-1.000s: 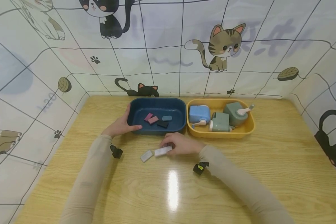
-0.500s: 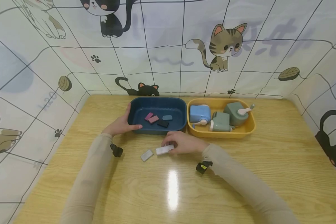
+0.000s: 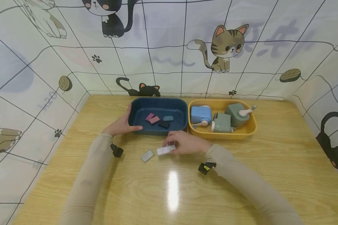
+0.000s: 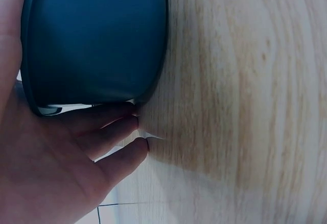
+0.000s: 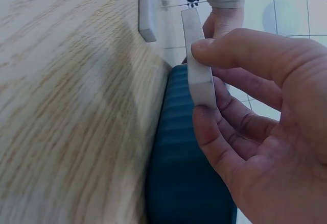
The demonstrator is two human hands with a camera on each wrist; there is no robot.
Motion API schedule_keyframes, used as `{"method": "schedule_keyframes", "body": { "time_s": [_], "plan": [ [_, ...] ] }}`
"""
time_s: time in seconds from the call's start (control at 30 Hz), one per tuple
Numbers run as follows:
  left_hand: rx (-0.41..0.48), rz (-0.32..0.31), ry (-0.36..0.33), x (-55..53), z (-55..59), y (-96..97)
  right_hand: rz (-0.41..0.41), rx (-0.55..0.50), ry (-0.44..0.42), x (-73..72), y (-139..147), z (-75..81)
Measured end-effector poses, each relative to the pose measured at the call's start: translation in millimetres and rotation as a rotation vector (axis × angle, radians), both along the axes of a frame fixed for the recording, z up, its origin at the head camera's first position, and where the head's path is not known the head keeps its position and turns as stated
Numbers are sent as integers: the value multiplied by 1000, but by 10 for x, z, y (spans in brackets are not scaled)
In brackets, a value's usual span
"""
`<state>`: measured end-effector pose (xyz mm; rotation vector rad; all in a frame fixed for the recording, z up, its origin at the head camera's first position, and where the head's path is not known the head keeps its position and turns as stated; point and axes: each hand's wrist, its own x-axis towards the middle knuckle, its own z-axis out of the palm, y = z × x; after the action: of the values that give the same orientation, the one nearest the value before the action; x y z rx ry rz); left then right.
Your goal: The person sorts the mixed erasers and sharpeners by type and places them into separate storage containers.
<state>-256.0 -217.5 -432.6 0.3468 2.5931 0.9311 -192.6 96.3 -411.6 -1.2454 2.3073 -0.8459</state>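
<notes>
A long white eraser [image 3: 164,151] is pinched between the thumb and fingers of my right hand [image 3: 184,142], just in front of the dark blue bin [image 3: 159,132]. The right wrist view has this eraser [image 5: 196,68] held apart from the table, thumb on one face. My left hand [image 3: 119,126] holds the bin's left end, thumb along the front wall; the left wrist view has its fingers [image 4: 125,157] around the bin's end. Another whitish eraser [image 3: 147,156] lies on the table. Inside the bin are a pink eraser [image 3: 154,120], a magenta one, a blue one and a black one.
A yellow bin [image 3: 222,135] stands right beside the blue one. It holds a blue crank pencil sharpener [image 3: 200,114] and two green ones, one green crank [image 3: 248,111] reaching over the rim. A cat-printed cloth [image 3: 169,62] hangs behind the wooden table [image 3: 146,193].
My right hand has shifted very slightly to the right with the white eraser, then stays nearly still. My left hand keeps its place on the blue bin.
</notes>
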Motion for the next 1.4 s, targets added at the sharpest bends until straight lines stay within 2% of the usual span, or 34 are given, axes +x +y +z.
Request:
{"method": "schedule_keyframes", "body": {
  "time_s": [0.27, 0.57, 0.87, 1.4],
  "plan": [
    [19, 11, -17, 6, 9, -5, 9, -33, 33, -11, 9, 93],
    [13, 9, -22, 21, 29, 5, 11, -25, 22, -39, 1, 106],
    [15, 2, -26, 18, 35, 10, 17, -52, 91, -73, -5, 181],
    [3, 13, -21, 17, 25, 18, 3, -74, 96, -144, -34, 308]
  ]
}}
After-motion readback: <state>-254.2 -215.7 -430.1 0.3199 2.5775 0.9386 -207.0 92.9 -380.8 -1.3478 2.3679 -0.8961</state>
